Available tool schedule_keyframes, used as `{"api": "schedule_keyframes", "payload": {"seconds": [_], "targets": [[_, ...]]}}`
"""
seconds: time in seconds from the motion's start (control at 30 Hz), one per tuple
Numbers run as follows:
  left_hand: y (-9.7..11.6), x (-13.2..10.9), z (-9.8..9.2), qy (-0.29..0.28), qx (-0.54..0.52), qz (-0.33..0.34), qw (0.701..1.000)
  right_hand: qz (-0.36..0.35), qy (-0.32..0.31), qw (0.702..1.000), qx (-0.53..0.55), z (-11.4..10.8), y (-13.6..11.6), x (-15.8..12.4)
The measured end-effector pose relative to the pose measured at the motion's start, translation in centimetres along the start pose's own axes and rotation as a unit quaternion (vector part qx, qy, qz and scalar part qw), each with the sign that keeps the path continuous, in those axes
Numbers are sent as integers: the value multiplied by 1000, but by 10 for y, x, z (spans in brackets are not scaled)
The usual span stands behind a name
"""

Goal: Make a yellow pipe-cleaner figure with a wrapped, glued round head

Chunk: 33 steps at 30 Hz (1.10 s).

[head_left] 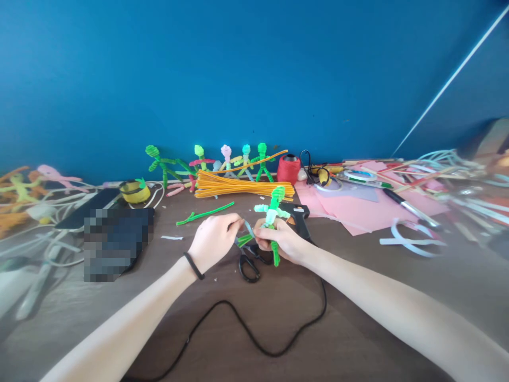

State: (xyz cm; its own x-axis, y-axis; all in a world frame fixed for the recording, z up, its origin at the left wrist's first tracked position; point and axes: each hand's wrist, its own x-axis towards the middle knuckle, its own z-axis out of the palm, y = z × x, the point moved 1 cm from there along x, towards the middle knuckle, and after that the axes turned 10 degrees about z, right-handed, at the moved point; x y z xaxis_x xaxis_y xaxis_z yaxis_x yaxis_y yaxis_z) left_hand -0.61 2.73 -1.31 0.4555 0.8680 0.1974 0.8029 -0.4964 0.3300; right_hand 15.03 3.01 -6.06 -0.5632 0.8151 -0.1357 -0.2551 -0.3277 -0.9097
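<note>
My right hand (284, 241) grips a green pipe-cleaner figure (272, 209) by its middle, holding it upright above the brown table (222, 339). My left hand (214, 239) pinches the end of a green pipe-cleaner limb (243, 240) that sticks out from the figure's lower body. Black-handled scissors (250, 262) lie on the table just under both hands. A black glue gun (298, 217) rests behind my right hand, and its black cord (258, 339) loops toward me.
Several finished pipe-cleaner figures (226, 159) stand along the blue wall. A bundle of orange pipe cleaners (238, 187), a red thread spool (288, 168), a loose green pipe cleaner (204, 213), pink paper (358, 209), a yellow tape roll (135, 192) and a dark phone (85, 208) surround the hands.
</note>
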Motion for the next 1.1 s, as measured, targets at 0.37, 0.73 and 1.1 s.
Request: {"api": "schedule_keyframes", "payload": {"seconds": [0.37, 0.73, 1.1], "targets": [[10, -3, 15, -141, 16, -15, 990, 5, 28, 996, 79, 2, -4, 0], [28, -10, 12, -139, -82, 29, 986, -46, 111, 993, 12, -5, -2, 5], [21, -8, -14, -34, -21, 54, 998, -40, 63, 995, -67, -13, 4, 7]]}}
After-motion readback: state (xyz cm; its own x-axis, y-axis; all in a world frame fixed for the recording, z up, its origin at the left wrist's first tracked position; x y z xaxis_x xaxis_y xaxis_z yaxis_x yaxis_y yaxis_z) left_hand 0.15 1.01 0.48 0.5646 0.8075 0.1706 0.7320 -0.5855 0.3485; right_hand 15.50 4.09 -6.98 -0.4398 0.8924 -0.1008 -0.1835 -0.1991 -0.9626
